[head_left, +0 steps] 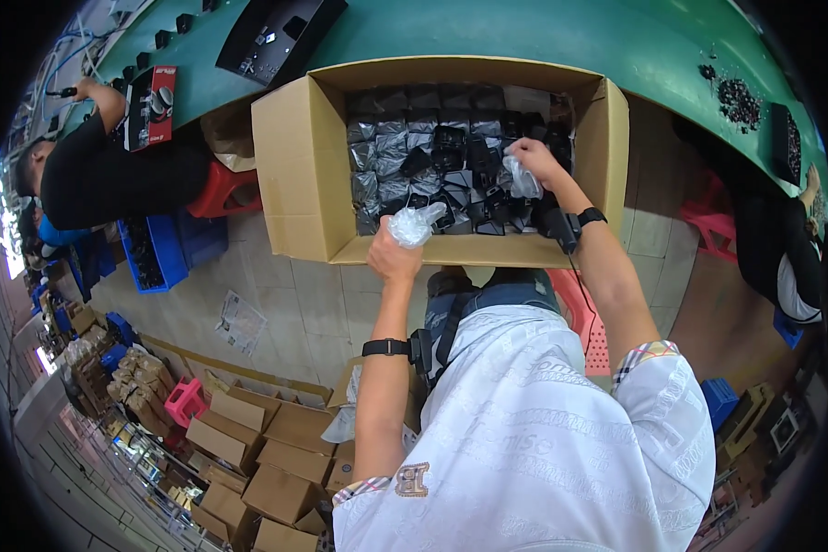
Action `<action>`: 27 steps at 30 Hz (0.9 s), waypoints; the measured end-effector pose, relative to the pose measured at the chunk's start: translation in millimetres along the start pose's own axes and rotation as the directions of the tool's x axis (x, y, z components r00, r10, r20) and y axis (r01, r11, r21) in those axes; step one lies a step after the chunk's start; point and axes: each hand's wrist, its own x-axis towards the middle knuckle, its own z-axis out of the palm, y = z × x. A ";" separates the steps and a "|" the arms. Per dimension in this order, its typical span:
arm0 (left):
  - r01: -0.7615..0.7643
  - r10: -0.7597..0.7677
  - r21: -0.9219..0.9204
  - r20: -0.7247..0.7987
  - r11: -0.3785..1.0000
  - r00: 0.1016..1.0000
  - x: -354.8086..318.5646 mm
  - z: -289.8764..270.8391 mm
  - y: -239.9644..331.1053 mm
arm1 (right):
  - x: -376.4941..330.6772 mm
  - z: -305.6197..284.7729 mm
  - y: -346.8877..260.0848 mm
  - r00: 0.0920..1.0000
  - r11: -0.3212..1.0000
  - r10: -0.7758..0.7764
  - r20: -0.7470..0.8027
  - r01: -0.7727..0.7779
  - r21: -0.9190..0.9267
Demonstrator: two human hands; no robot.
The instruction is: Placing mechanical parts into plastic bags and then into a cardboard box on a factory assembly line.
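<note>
Both hands grasp clear bags: left hand (394, 260) holds one bag (417, 224) at the box (299, 175) front, right hand (535, 164) another (523, 179) inside, upper centre. Best lift gently, clear of the black parts (465, 179).

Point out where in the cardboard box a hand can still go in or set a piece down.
In the cardboard box, little room shows: bagged pieces pack the left and back, loose black parts fill the middle. The right hand with a clear bag fills the right side. The left hand holds another bag at the front wall.
</note>
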 end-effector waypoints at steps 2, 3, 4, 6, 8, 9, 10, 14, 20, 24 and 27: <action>0.009 -0.008 -0.004 0.024 1.000 1.000 1.3 -1.2 4.3 | 3.6 -5.1 4.1 0.992 0.996 -0.074 0.099 0.069 0.055; 0.007 -0.006 -0.006 0.027 1.000 1.000 1.5 0.6 5.8 | 6.1 -4.4 2.6 0.989 0.963 -0.105 -0.107 0.127 0.236; -0.007 0.007 -0.006 0.020 1.000 1.000 2.5 3.1 7.9 | 10.2 -5.5 1.7 0.963 0.979 -0.193 -0.186 0.176 -0.103; -0.014 0.014 0.005 0.012 1.000 1.000 1.0 3.6 3.5 | 9.3 7.8 -3.0 0.930 0.887 -0.292 -0.222 0.177 -0.426; 0.026 -0.026 0.030 0.002 0.999 1.000 -0.7 -3.4 -5.5 | -2.4 46.8 -28.5 0.950 0.470 -0.222 -0.219 -0.093 -0.878; 0.019 -0.019 0.026 0.006 0.999 1.000 0.0 -1.3 -1.8 | 1.7 44.1 -27.6 0.948 0.471 -0.224 -0.227 -0.099 -0.877; 0.009 -0.010 0.023 0.008 1.000 1.000 0.6 0.7 1.6 | 7.6 42.4 -27.2 0.943 0.467 -0.193 -0.272 -0.156 -0.871; -0.005 0.004 0.019 0.003 1.000 1.000 0.1 2.1 0.2 | 18.8 58.2 -19.9 0.903 0.483 -0.194 -0.383 -0.252 -0.839; -0.031 0.031 0.020 0.040 0.999 0.999 3.6 9.0 19.9 | 33.5 12.8 29.3 0.854 0.817 -0.200 -0.481 -0.125 -0.562; 0.009 -0.009 0.035 0.010 0.999 1.000 -1.1 -4.0 -0.6 | -16.9 43.9 5.1 0.995 0.973 -0.093 0.023 0.086 0.215; -0.031 0.031 -0.014 0.000 0.999 1.000 1.7 -0.9 2.3 | -14.6 13.4 13.9 0.962 0.963 -0.206 -0.178 0.167 -0.211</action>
